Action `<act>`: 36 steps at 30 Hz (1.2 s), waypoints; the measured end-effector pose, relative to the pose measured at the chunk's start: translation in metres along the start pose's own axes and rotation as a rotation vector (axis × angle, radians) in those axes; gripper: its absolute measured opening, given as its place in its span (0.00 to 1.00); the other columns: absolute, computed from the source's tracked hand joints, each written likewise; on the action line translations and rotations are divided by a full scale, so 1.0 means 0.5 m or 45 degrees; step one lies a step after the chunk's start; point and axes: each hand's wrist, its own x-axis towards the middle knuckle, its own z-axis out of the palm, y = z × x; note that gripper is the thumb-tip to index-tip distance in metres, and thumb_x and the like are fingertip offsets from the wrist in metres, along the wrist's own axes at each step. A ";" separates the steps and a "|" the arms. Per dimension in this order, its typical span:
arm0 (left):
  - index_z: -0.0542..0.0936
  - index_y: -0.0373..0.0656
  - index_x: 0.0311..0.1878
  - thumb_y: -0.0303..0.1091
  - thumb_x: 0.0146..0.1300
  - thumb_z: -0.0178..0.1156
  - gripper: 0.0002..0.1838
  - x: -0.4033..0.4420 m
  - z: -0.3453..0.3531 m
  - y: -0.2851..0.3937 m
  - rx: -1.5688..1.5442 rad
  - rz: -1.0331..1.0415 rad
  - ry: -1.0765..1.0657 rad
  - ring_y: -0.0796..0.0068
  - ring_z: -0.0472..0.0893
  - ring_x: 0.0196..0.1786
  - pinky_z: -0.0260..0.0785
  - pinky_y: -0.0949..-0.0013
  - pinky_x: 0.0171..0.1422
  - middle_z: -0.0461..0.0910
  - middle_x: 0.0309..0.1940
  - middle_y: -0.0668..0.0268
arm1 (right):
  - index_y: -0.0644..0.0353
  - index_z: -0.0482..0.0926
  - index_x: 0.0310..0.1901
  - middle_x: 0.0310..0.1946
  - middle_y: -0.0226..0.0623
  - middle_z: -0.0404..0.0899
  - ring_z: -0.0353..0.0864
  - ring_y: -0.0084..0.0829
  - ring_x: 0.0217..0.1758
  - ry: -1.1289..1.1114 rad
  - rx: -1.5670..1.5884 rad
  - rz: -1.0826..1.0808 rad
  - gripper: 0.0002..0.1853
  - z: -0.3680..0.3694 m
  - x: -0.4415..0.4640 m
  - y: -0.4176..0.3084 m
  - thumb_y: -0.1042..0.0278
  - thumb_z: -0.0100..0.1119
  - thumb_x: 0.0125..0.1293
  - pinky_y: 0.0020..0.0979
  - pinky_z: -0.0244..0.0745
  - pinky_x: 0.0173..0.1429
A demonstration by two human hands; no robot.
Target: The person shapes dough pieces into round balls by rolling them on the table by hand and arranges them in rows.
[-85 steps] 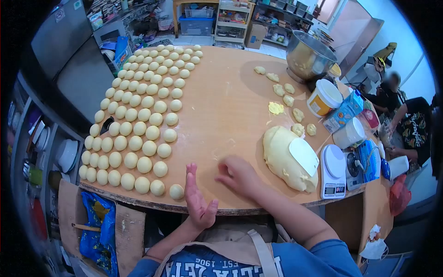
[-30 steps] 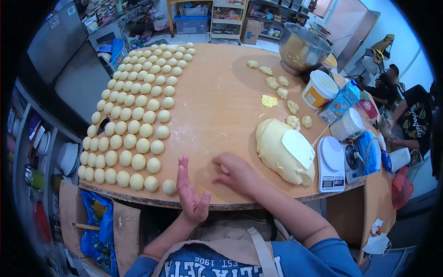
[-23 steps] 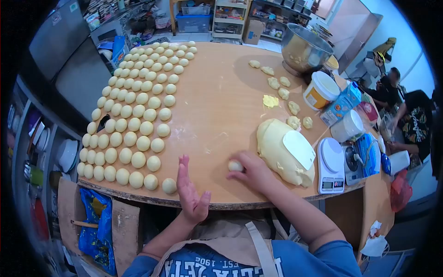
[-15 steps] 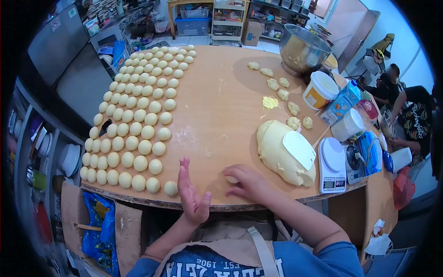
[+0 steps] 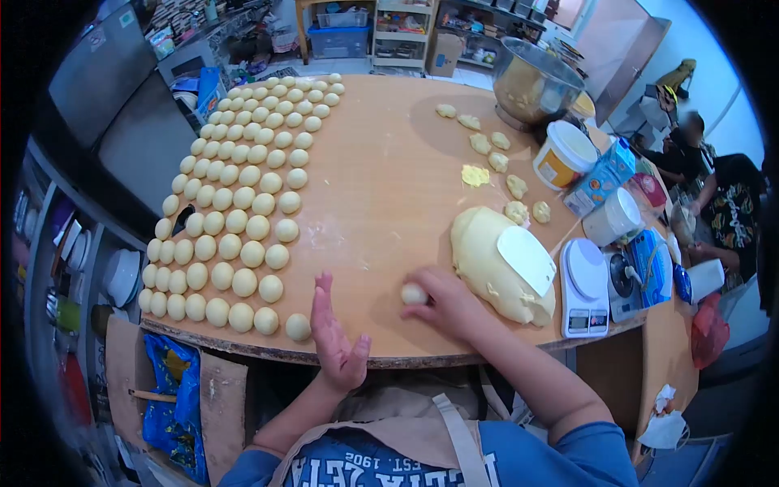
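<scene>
My right hand (image 5: 442, 302) is cupped round a small dough ball (image 5: 413, 295) on the wooden table (image 5: 373, 195), left of a large dough mass (image 5: 491, 256) with a white scraper (image 5: 527, 260) on it. My left hand (image 5: 337, 341) stands on edge at the table's front, palm facing right, fingers stretched and nothing in it. Just left of it sits a single dough ball (image 5: 298, 327), the nearest of many smooth balls laid in rows (image 5: 243, 282) over the table's left side. Small rough dough pieces (image 5: 479, 144) and a yellow smear (image 5: 475, 175) lie beyond the large mass.
A kitchen scale (image 5: 585, 284) stands right of the dough mass. Behind it are a white tub (image 5: 611, 217), a blue carton (image 5: 601, 177), a lidded bucket (image 5: 565, 154) and a steel bowl (image 5: 537, 81). People (image 5: 722, 203) are at the far right. An open cardboard box (image 5: 221, 414) sits below the front edge.
My right hand has moved in small loops over the table with the ball under it, and more of the ball now shows. My left hand has stayed nearly still. The view has shifted slightly.
</scene>
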 end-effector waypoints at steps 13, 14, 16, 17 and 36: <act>0.42 0.39 0.76 0.33 0.62 0.52 0.43 0.019 0.042 0.044 -0.203 -0.311 0.003 0.55 0.40 0.80 0.26 0.53 0.80 0.43 0.76 0.47 | 0.60 0.70 0.52 0.49 0.46 0.78 0.77 0.48 0.55 -0.002 -0.101 0.375 0.25 -0.014 -0.083 -0.108 0.63 0.70 0.56 0.40 0.73 0.59; 0.43 0.39 0.76 0.35 0.64 0.51 0.41 0.019 0.057 0.058 -0.340 -0.476 0.021 0.56 0.42 0.79 0.31 0.53 0.80 0.45 0.76 0.49 | 0.60 0.70 0.52 0.47 0.45 0.79 0.78 0.47 0.53 0.049 -0.017 0.389 0.25 -0.022 -0.083 -0.104 0.64 0.71 0.55 0.40 0.74 0.58; 0.45 0.40 0.76 0.39 0.68 0.48 0.37 0.024 0.083 0.086 -0.608 -0.794 0.072 0.57 0.47 0.79 0.39 0.52 0.79 0.48 0.76 0.51 | 0.59 0.71 0.52 0.45 0.44 0.80 0.80 0.47 0.51 0.203 0.101 0.247 0.26 -0.035 -0.084 -0.103 0.66 0.72 0.54 0.40 0.75 0.56; 0.46 0.40 0.76 0.42 0.70 0.47 0.36 0.036 0.088 0.102 -0.811 -1.009 0.087 0.56 0.50 0.77 0.43 0.52 0.78 0.49 0.75 0.52 | 0.59 0.71 0.52 0.45 0.43 0.80 0.80 0.48 0.50 0.301 0.141 0.100 0.25 -0.038 -0.090 -0.109 0.67 0.72 0.54 0.41 0.76 0.54; 0.55 0.37 0.71 0.65 0.72 0.33 0.40 0.099 0.144 0.175 -1.236 -1.069 -0.236 0.65 0.61 0.72 0.54 0.62 0.75 0.63 0.67 0.55 | 0.50 0.86 0.37 0.33 0.23 0.83 0.72 0.27 0.30 0.734 -0.337 -0.382 0.14 -0.121 -0.108 -0.147 0.72 0.68 0.45 0.31 0.63 0.37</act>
